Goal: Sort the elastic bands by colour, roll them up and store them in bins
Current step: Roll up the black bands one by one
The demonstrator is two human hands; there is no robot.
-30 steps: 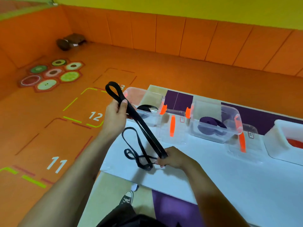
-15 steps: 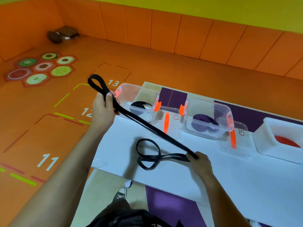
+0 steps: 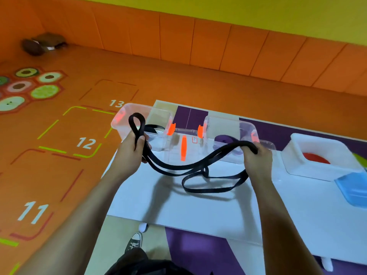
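A long black elastic band (image 3: 178, 169) sags between my two hands above the white table (image 3: 198, 205). My left hand (image 3: 132, 153) grips one end, and a small loop sticks up above the fist. My right hand (image 3: 257, 161) grips the other end over the purple bin, with a slack loop lying on the table below it. Behind my left hand, a clear bin (image 3: 127, 124) holds a rolled black band (image 3: 154, 128). To its right a second clear bin (image 3: 228, 132) holds a purple roll (image 3: 224, 138). Further right, a white bin (image 3: 317, 147) holds a red roll (image 3: 315, 157).
A clear lid with orange clips (image 3: 183, 147) stands between the two clear bins. A blue bin (image 3: 353, 189) shows at the right edge. The orange floor with numbered squares (image 3: 85, 142) lies left of the table. My shoe (image 3: 134, 242) is below the table's front edge.
My right hand rose from the table and swung right to the purple bin. The taut diagonal band went slack and now sags between my hands. My left hand stayed near the black bin.
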